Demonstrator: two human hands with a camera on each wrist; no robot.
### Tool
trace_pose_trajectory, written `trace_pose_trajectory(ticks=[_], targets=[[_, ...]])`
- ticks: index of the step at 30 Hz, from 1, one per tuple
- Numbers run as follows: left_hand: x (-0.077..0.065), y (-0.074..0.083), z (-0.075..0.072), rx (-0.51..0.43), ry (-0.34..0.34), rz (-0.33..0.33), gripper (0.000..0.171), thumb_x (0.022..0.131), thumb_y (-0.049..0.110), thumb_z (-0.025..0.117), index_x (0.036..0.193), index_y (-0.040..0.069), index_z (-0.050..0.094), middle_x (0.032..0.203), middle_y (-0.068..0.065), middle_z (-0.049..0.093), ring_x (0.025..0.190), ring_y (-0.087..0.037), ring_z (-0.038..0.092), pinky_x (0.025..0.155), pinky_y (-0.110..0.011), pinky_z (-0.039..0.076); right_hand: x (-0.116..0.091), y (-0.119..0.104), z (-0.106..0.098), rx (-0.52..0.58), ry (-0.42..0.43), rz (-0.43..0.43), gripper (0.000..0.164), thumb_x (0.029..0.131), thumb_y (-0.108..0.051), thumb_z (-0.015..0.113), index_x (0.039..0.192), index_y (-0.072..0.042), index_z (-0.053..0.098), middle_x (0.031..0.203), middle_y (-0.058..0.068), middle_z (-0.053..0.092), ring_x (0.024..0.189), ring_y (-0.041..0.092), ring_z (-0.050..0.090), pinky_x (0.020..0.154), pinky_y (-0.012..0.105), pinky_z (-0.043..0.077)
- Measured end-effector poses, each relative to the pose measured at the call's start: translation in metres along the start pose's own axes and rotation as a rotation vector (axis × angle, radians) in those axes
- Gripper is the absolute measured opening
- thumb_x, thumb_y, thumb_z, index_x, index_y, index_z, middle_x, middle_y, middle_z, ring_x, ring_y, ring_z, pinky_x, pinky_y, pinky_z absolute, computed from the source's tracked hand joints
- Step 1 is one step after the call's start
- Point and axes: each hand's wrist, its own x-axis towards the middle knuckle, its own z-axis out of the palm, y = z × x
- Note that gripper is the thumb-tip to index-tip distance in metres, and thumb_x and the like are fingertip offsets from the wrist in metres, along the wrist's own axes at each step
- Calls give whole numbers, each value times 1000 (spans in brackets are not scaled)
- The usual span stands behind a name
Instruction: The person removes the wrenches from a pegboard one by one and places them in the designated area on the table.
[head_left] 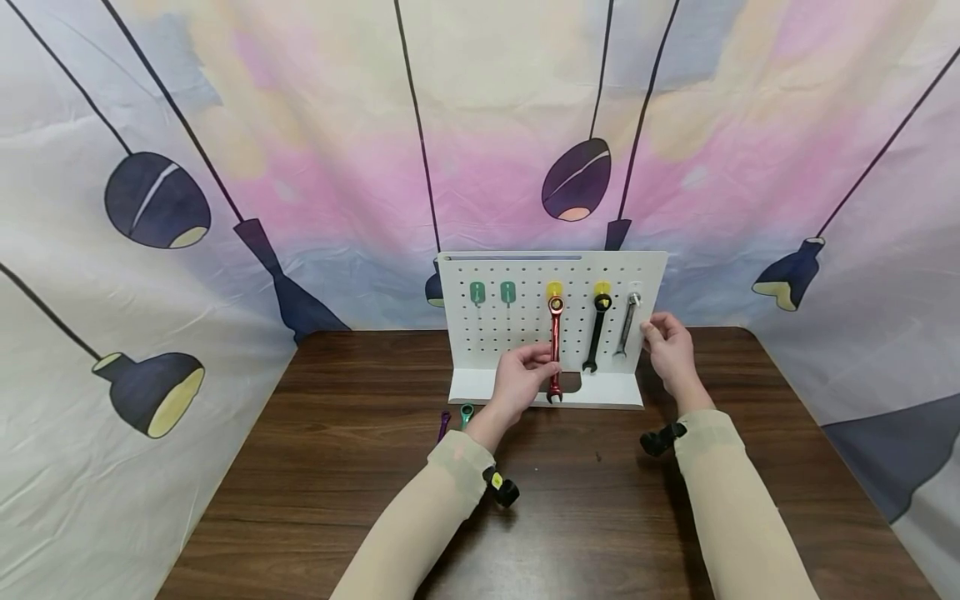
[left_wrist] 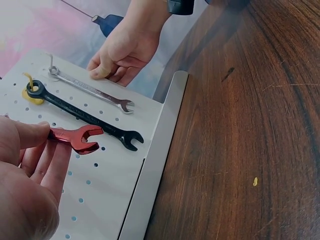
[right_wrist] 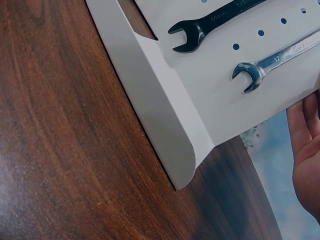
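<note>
My left hand (head_left: 519,379) pinches a red combination wrench (head_left: 556,342) between thumb and fingers near its lower half. The wrench stands upright before the white pegboard (head_left: 476,333), its ring end at a yellow hook (head_left: 554,288); whether it hangs there I cannot tell. With thumb and fingers my right hand (head_left: 672,354) holds the board's right edge. Between the hands, a black wrench (left_wrist: 85,115) hangs from another yellow hook (left_wrist: 32,92), and a silver wrench (left_wrist: 92,90) hangs from a pale hook near the right edge.
Two green hooks (head_left: 477,292) on the board's left side bear nothing. A purple wrench (head_left: 444,423) and a teal wrench (head_left: 467,413) lie on the brown wooden table (head_left: 337,433), partly behind the left forearm. A printed cloth (head_left: 337,125) hangs behind the table.
</note>
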Motion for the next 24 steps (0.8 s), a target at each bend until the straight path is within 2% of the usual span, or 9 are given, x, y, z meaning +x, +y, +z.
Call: trace_pose_trajectory(ticks=[7, 13, 24], targets=[[0, 1, 0, 1, -2, 5, 27, 94, 0, 80, 120, 6, 80, 99, -3, 77, 90, -14, 72, 91, -46, 63, 1, 2, -1, 8, 0, -1, 29, 113, -26, 57, 122, 2, 57, 99, 4, 53, 97, 9, 57, 113, 54, 49], [-1, 1, 0, -7, 2, 1, 27, 94, 1, 81, 120, 6, 80, 100, -3, 77, 90, -15, 72, 97, -60, 58, 1, 1, -1, 14, -4, -8, 27, 113, -25, 57, 121, 1, 56, 100, 2, 54, 99, 8, 58, 114, 54, 48], [-2, -2, 0, -25, -11, 12, 27, 93, -3, 79, 119, 2, 80, 98, -5, 78, 87, -14, 72, 90, -48, 63, 1, 1, -1, -27, -6, -2, 27, 113, -27, 55, 120, -1, 57, 100, 2, 53, 97, 8, 56, 111, 49, 51]])
